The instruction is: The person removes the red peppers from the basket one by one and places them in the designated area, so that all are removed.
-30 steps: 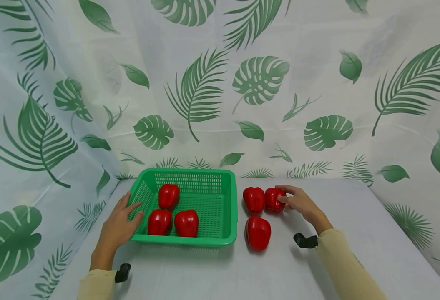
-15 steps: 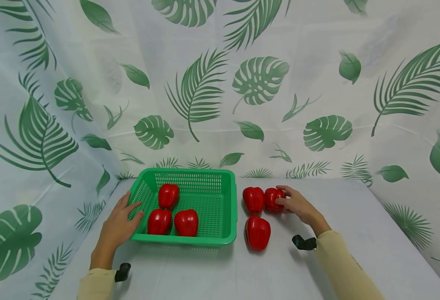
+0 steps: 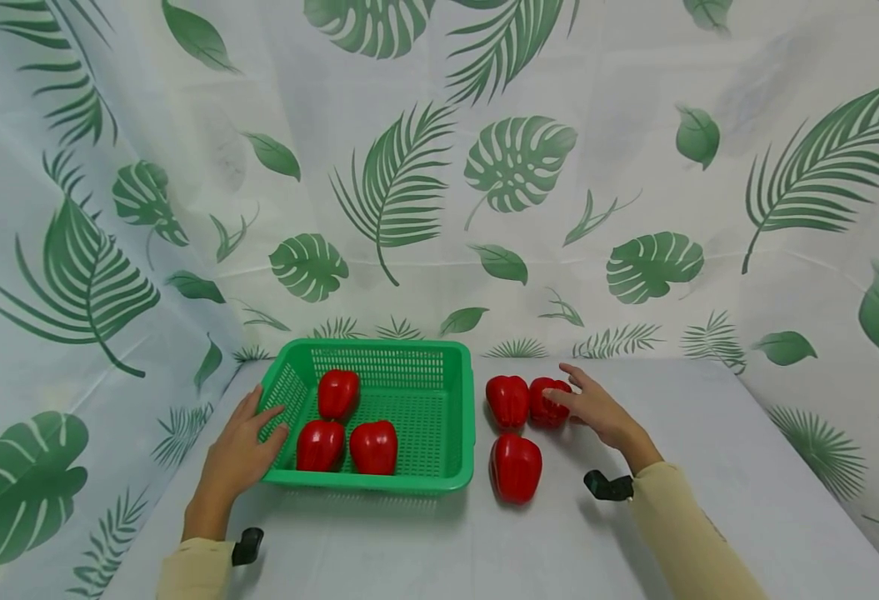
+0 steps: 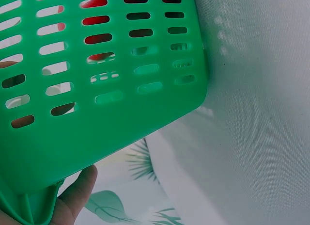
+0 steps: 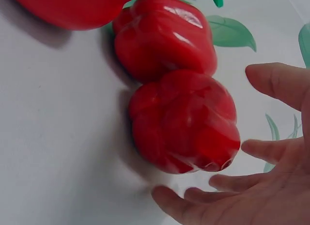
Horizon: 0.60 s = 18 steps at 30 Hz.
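Observation:
Red bell peppers appear in two groups. In the head view, three lie in the left part of a green plastic basket (image 3: 379, 481), including this front bell pepper (image 3: 374, 447). My left hand (image 3: 238, 454) grips the basket's left rim, with thumb and a finger over the inside; the left wrist view shows a fingertip (image 4: 83, 186) beyond the rim. Three more are on the table to the right: a left one (image 3: 507, 401), a front one (image 3: 516, 468) and a right one (image 3: 547, 403). Beside that right bell pepper (image 5: 184, 123), my right hand (image 3: 596, 411) has spread fingers, the thumb overlapping it in the head view.
A white tabletop (image 3: 439, 550) lies under everything. Behind and to the sides hangs a white sheet (image 3: 424, 250) with green leaf prints. The basket's right wall (image 3: 463, 417) stands close to the loose bell peppers.
My right fingers, earlier round the right bell pepper, have spread and come away from its far side. That bell pepper stays in place; my left hand stays on the basket.

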Tool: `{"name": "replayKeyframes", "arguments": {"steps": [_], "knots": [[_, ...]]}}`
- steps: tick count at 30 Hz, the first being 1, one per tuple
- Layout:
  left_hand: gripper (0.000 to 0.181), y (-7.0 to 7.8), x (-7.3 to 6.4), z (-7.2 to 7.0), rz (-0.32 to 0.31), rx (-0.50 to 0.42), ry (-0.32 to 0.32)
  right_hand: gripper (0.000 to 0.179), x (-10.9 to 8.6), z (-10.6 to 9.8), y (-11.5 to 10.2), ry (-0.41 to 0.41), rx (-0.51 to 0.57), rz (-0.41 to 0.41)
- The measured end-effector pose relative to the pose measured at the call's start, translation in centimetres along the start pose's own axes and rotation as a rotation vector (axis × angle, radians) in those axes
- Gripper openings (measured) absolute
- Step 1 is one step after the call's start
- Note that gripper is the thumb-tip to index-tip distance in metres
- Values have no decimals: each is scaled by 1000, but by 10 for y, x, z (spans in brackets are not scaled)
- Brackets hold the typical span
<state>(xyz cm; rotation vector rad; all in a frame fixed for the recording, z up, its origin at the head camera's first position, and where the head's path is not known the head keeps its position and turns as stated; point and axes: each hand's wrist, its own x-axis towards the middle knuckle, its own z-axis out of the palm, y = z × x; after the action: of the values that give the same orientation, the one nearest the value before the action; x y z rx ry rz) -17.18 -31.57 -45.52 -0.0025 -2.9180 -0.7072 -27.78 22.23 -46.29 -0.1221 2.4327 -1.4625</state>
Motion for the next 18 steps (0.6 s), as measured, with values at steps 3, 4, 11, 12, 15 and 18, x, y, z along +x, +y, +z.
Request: {"name": "replayKeyframes", "arguments": {"steps": [3, 4, 11, 12, 15, 18], "knots": [[50, 1, 0, 0, 2, 1, 2, 95, -1, -1, -3, 14, -14, -7], [49, 0, 0, 0, 4, 0, 6, 96, -1, -1, -4, 18, -16, -9], [49, 1, -1, -1, 3, 0, 9, 101, -1, -2, -7, 75, -17, 6], [49, 2, -1, -1, -1, 1, 0, 101, -1, -1, -7, 83, -15, 6], [49, 2, -2, -1, -6, 4, -6, 101, -2, -1, -9, 101, -14, -6], [50, 2, -1, -1, -9, 5, -7, 100, -3, 0, -12, 118, -3, -31]]}}
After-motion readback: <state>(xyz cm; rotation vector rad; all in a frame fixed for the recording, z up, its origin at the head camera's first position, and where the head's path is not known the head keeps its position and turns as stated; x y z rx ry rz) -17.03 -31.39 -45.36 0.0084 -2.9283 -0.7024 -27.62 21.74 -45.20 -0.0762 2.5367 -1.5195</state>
